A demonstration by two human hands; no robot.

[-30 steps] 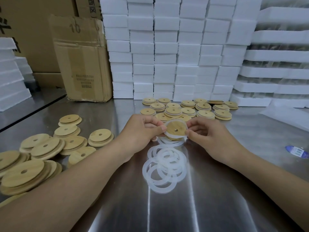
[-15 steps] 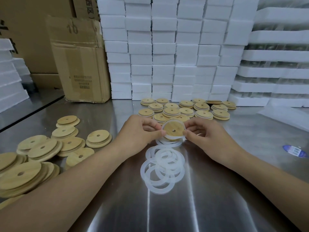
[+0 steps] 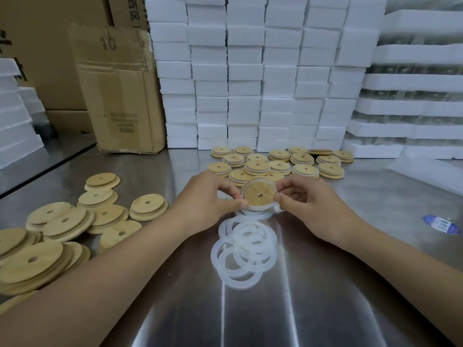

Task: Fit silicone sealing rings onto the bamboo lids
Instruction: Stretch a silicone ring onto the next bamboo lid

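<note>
— Bamboo lid [image 3: 259,195] is being held up just above the steel table [image 3: 313,309]. How are the fingers sitting?
— Left hand [image 3: 208,199] and right hand [image 3: 308,204] are pinching it from either side, fingertips curling onto the translucent silicone ring [image 3: 259,208] wrapping its rim.
— And around it?
— Loose rings [image 3: 244,249] are lying heaped directly beneath; bare lids [image 3: 62,221] are piling up at left, more lids [image 3: 275,164] are sitting behind, before white foam boxes [image 3: 250,71].

The left edge cuts off the nearest bamboo lids [image 3: 10,240]; print on the cardboard box [image 3: 120,96] and blue label [image 3: 442,224] is unreadable.
</note>
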